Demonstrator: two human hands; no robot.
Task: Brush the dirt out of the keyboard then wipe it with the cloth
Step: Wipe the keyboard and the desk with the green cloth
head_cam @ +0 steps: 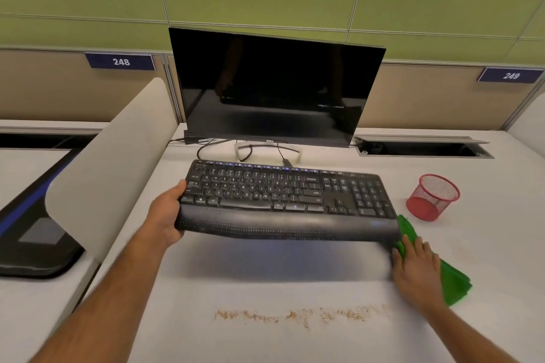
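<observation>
— Green wall panels behind a pale bench (pixel 265 342); what have you got on it?

— I see the black keyboard (pixel 283 200) in front of the dark monitor (pixel 274 88). Its near edge is lifted off the bench, with a shadow underneath, and the far edge sits lower, toward the monitor stand.

— Who's holding it?

— My left hand (pixel 165 215) grips the keyboard's left end, thumb on top by the keys, fingers curled under. My right hand (pixel 415 271) presses flat, fingers relaxed and straight, on the green cloth (pixel 451 283) at the keyboard's near right corner. The cloth touches that corner and trails off to the right on the bench.

— Any dirt?

— I can see a line of brown crumbs (pixel 295 315) lying on the bench, nearer to me than the keyboard and apart from it.

— Containers?

— One red mesh cup (pixel 433 196), just right of the keyboard, upright on the bench. I can see through the mesh to its red base; nothing shows inside. Behind it an open cable hatch (pixel 421 147) is set into the bench, dark within. Number plates 248 (pixel 121 61) and 249 (pixel 511 75) hang on the partition.
</observation>
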